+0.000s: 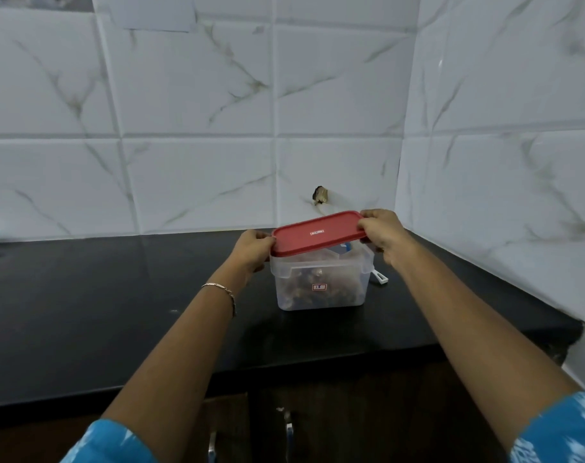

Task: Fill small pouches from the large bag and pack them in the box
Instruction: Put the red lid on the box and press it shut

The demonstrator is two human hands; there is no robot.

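A clear plastic box (321, 289) stands on the black counter (117, 295) near the back right corner. Brownish contents show through its walls. A red lid (318, 233) sits tilted over the box, its right end raised. My left hand (251, 250) grips the lid's left edge with curled fingers. My right hand (383, 233) grips the lid's right edge, thumb on top. A bit of blue shows inside the box under the raised lid. No large bag or loose pouch is in view.
A white latch flap (381, 279) hangs at the box's right side. White marble-look tile walls (201, 145) meet at a corner just behind and right of the box. Cabinet handles (288, 429) show below the counter's front edge. A chipped hole marks the back wall (320, 195).
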